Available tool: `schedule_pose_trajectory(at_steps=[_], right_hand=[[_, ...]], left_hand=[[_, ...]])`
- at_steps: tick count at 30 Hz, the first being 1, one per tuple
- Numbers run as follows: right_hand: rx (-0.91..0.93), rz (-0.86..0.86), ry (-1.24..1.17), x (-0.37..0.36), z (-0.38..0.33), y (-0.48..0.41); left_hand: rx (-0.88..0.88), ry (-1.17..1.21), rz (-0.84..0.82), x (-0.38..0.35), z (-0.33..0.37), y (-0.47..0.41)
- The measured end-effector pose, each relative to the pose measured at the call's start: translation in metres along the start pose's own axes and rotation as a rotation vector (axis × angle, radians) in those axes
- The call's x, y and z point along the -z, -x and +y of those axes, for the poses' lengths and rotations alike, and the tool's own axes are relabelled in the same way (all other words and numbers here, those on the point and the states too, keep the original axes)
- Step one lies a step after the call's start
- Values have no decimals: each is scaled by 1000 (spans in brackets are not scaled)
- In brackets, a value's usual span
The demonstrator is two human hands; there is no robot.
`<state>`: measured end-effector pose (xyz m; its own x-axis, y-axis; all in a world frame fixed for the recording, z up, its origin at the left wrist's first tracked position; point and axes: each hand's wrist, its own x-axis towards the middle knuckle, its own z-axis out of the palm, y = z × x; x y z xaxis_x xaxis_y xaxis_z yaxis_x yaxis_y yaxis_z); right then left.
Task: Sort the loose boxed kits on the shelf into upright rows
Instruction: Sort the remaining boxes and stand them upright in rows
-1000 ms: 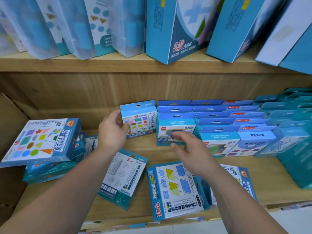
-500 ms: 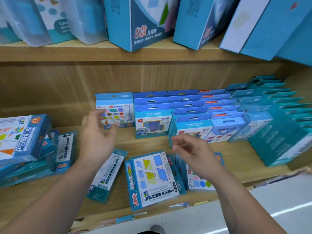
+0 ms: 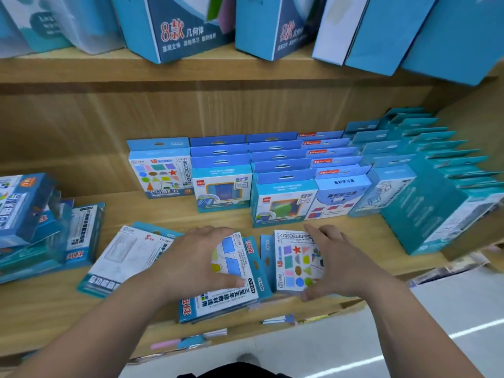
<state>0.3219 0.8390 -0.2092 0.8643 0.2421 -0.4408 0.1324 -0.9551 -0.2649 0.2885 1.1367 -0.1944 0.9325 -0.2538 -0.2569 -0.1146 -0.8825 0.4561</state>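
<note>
Two loose kits lie flat at the front of the wooden shelf (image 3: 362,241). My left hand (image 3: 196,257) rests spread on the kit printed with blue and yellow triangles (image 3: 229,298), thumb across its face. My right hand (image 3: 341,263) spans the kit with coloured shapes and a red star (image 3: 294,257), fingers at its far edge and thumb at its near edge. Behind them stand upright rows of blue kits (image 3: 283,197). The leftmost row is fronted by a matching coloured-shapes kit (image 3: 161,173).
A white-faced kit (image 3: 125,257) lies flat to the left. Further left is a messy pile of kits (image 3: 27,214). Teal boxes (image 3: 425,208) stand in rows at the right. Large blue boxes (image 3: 177,28) fill the upper shelf. Small paper tags lie along the shelf's front lip.
Both hands have dropped from the upright rows to the flat kits at the front. The left hand let go of the coloured-shapes kit, which now stands upright. The view shifted right.
</note>
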Motion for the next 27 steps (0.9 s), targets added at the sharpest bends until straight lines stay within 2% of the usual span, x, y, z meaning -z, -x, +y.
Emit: schedule_pose_trajectory(at_steps=[8, 12, 16, 22, 27], right_hand=[[48, 194, -32, 17, 16, 23], [85, 311, -186, 42, 17, 47], [179, 447, -294, 57, -19, 57], [274, 593, -530, 47, -95, 41], [282, 620, -623, 33, -146, 20]], left_hand=[[22, 61, 51, -4, -1, 3], [33, 142, 105, -2, 3, 5], [27, 530, 274, 7, 16, 12], [-37, 1134, 383, 36, 27, 29], [24, 1380, 513, 49, 12, 43]])
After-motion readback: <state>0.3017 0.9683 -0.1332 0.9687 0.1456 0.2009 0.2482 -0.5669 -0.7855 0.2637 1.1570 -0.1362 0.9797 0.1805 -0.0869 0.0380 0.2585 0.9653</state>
